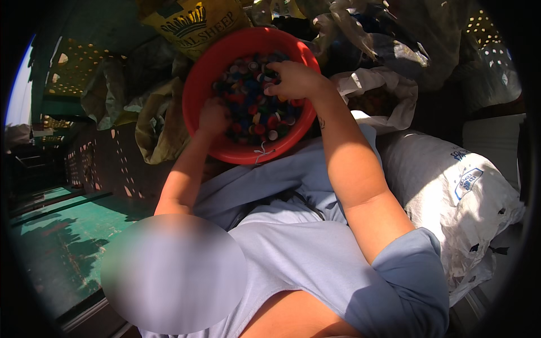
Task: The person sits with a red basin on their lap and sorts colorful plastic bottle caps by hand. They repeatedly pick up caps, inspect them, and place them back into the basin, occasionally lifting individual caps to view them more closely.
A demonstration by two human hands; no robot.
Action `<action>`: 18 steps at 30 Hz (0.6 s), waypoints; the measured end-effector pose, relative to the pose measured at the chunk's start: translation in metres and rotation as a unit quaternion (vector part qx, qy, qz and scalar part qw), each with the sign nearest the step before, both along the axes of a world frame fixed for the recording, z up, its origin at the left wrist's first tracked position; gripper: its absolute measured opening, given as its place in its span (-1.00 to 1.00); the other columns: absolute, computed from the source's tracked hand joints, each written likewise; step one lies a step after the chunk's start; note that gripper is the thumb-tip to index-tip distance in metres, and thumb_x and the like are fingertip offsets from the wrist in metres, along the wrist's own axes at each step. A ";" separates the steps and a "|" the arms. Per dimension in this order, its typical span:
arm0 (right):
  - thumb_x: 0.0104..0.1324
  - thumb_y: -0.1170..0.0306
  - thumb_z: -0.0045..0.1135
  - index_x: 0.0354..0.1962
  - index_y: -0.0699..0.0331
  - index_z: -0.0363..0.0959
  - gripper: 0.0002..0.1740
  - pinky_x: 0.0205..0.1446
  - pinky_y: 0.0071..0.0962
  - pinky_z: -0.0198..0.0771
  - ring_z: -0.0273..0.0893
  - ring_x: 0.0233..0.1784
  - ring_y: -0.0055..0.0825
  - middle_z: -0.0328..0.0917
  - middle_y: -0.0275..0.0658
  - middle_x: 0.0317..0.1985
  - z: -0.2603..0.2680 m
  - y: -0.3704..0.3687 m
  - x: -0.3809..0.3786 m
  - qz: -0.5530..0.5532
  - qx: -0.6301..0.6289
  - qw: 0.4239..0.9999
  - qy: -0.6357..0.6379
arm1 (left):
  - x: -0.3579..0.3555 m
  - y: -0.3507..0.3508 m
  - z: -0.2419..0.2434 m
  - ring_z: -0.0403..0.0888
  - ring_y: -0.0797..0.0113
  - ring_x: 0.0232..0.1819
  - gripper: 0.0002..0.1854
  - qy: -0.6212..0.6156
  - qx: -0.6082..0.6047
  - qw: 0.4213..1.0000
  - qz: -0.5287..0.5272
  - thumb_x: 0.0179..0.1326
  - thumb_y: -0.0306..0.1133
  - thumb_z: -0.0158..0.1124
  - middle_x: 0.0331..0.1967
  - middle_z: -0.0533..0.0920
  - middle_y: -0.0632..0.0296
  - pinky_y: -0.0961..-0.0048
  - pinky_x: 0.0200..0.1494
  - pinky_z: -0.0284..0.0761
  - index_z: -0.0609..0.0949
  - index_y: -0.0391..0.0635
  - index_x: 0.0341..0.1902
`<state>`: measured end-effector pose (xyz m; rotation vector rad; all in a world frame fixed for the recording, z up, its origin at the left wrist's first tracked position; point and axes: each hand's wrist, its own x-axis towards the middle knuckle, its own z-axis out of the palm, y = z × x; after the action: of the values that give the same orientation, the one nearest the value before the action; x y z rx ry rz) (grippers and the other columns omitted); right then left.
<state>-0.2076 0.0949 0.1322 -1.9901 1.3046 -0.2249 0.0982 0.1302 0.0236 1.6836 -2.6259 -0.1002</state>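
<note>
A red plastic basin (203,67) rests in front of me, holding a heap of small plastic bottle caps (258,114) in red, blue, white, green and other colours. My right hand (293,80) reaches over the caps from the right, thumb and fingers spread apart at the heap's surface. At the basin's left side, my left hand (214,116) dips in among the caps; shade and blur hide its fingertips. A white string (263,153) is tied through the near rim.
Opened sacks (162,126) stand left of the basin, and a yellow printed bag (198,25) is behind it. To the right are an open white bag (401,105) with small contents and a full white woven sack (427,169). A green surface (76,236) lies at left.
</note>
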 end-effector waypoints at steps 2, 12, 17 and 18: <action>0.12 0.06 0.26 0.27 0.18 0.28 -0.20 0.02 -0.25 0.46 0.64 -0.14 -0.31 0.61 -0.10 -0.12 0.001 0.001 0.000 -0.004 -0.007 1.000 0.002 | 0.008 -0.003 -0.002 0.49 0.04 -0.05 -0.83 0.026 0.003 1.000 -0.001 -0.26 -0.26 0.36 -0.18 0.59 0.15 0.17 0.04 0.45 0.71 -0.02 -0.52; 0.08 0.04 0.28 0.27 0.18 0.28 -0.17 0.15 -0.24 0.41 0.57 0.02 -0.20 0.56 -0.08 -0.02 0.004 0.002 0.001 -0.001 -0.002 1.000 -0.011 | 0.000 0.001 -0.002 0.46 0.04 0.02 -0.78 -0.026 0.035 0.998 0.052 -0.22 -0.22 0.42 -0.10 0.54 0.17 0.10 0.03 0.46 0.73 0.05 -0.42; 0.06 0.03 0.29 0.25 0.18 0.30 -0.17 0.17 -0.22 0.40 0.52 0.09 -0.15 0.54 -0.09 0.03 -0.002 0.000 -0.001 -0.012 0.020 1.000 -0.020 | -0.032 0.007 0.017 0.43 0.06 0.07 -0.67 -0.113 0.019 0.992 0.061 -0.20 -0.15 0.45 -0.07 0.51 0.17 0.10 0.09 0.42 0.72 0.03 -0.30; 0.06 0.02 0.29 0.24 0.18 0.31 -0.18 0.18 -0.22 0.39 0.51 0.10 -0.14 0.54 -0.09 0.03 0.000 0.000 -0.001 -0.010 0.021 1.000 -0.016 | -0.032 0.006 0.015 0.43 0.06 0.07 -0.65 -0.118 0.016 0.991 0.063 -0.20 -0.15 0.45 -0.06 0.51 0.16 0.09 0.11 0.41 0.71 0.03 -0.27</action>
<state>-0.2091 0.0948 0.1322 -1.9315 1.2997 -0.2378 0.0657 0.1362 0.0391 1.9800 -2.6814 0.0646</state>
